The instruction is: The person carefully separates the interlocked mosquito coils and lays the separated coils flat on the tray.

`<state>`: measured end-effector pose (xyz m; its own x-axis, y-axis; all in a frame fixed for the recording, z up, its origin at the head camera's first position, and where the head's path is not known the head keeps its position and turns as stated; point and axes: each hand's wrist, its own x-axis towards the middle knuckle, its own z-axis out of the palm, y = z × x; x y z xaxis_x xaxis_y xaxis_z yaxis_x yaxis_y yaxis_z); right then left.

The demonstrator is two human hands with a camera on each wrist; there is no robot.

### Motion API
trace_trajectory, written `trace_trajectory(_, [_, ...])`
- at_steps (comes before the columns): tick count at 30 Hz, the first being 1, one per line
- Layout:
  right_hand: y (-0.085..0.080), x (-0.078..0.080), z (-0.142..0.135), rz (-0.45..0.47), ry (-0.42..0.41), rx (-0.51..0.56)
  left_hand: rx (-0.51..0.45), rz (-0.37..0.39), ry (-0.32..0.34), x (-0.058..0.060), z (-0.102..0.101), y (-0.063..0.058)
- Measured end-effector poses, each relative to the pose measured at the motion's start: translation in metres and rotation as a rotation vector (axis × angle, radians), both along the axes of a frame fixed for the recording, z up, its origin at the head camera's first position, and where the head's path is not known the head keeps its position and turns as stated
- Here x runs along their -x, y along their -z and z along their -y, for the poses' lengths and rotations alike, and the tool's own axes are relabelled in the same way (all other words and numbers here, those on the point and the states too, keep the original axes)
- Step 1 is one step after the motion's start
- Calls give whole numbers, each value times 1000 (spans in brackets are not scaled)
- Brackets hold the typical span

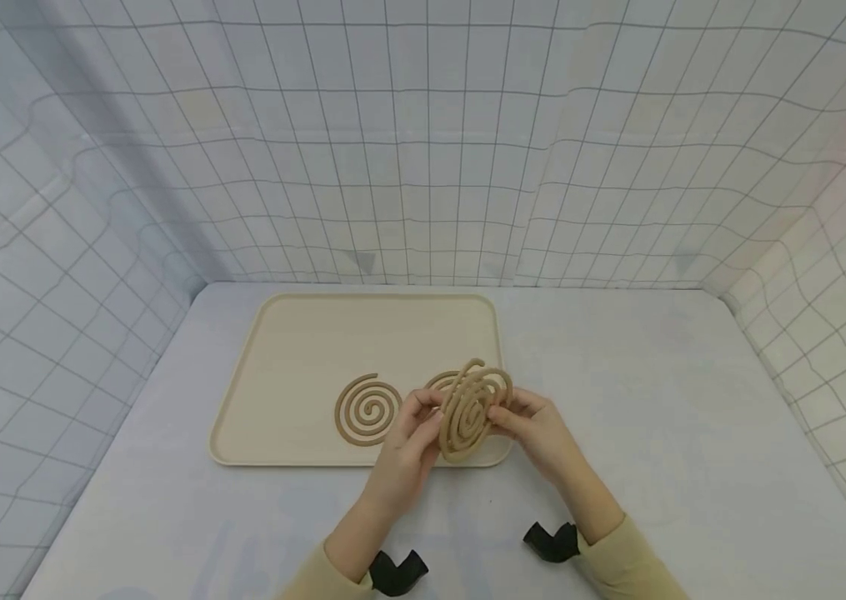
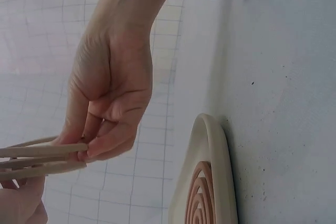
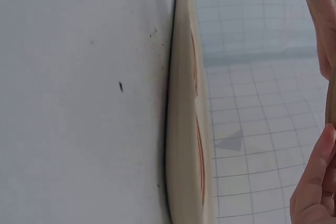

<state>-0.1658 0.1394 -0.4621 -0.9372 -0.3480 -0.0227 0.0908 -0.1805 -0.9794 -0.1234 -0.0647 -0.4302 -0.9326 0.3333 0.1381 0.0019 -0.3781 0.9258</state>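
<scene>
Both hands hold a tan spiral mosquito coil [image 1: 468, 421], tilted up over the front right corner of a cream tray [image 1: 295, 333]. My left hand [image 1: 402, 458] pinches its left edge between thumb and fingers. At the right edge, my right hand [image 1: 543, 429] grips it with the thumb on the near face. Seen edge-on in the left wrist view, the held coil [image 2: 37, 163] shows several strands spread apart. A second mosquito coil [image 1: 368, 409] lies flat on the tray, left of the hands. Another coil [image 1: 441, 380] is mostly hidden behind the held one.
The tray stands on a white table [image 1: 618, 375], its raised rim [image 2: 218, 156] showing in the left wrist view. White gridded sheeting [image 1: 407, 150] encloses the table at the back and sides. Black wrist mounts [image 1: 552, 542] sit at the cuffs. Small dark specks dot the table.
</scene>
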Motion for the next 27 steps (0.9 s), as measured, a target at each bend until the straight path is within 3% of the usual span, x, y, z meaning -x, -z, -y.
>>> trace_trajectory(5, [13,1,1,44,-84,138,5,-148,-24,-8,-8,3])
trace_trajectory(8, [19,0,3,90,-141,244,39,-196,-62,-12,-11,3])
trace_trajectory(13, [22,-3,7,170,-221,420,89,-189,-104,-18,-15,2])
trace_trajectory(18, [20,-7,9,221,-251,502,50,-177,-137,-20,-15,4])
trace_trajectory(22, [18,-9,10,256,-244,533,-57,-98,-179,-19,-15,5])
trace_trajectory(27, [14,-9,8,289,-215,558,-180,118,-301,-16,-14,1])
